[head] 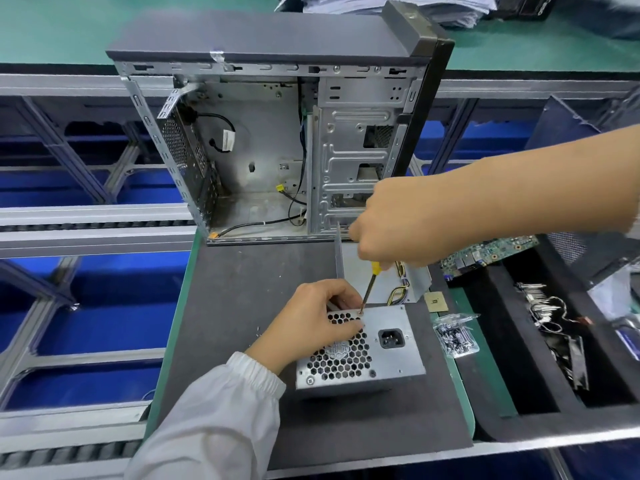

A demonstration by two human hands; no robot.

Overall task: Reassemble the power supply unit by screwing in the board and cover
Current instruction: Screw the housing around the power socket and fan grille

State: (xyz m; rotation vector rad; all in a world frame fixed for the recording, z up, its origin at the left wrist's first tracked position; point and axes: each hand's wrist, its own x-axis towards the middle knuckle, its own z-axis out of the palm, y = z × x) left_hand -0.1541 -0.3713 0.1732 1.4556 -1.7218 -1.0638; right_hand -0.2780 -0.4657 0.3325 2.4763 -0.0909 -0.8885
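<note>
One power supply (pixel 377 351) sits near the middle, with one screwdriver (pixel 370 287) above it and two hands, left (pixel 311 317) and right (pixel 398 223). Farther back stands one computer case (pixel 263 133); to the right lie one bag of screws (pixel 455 336), one circuit board (pixel 485 252) and one chip (pixel 435 302).

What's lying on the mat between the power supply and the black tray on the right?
In the head view, a clear bag of screws lies between the power supply and the black tray.

Electronics assy line: conveyor rails (pixel 86 216), gutted PC case (pixel 270 140).
</note>
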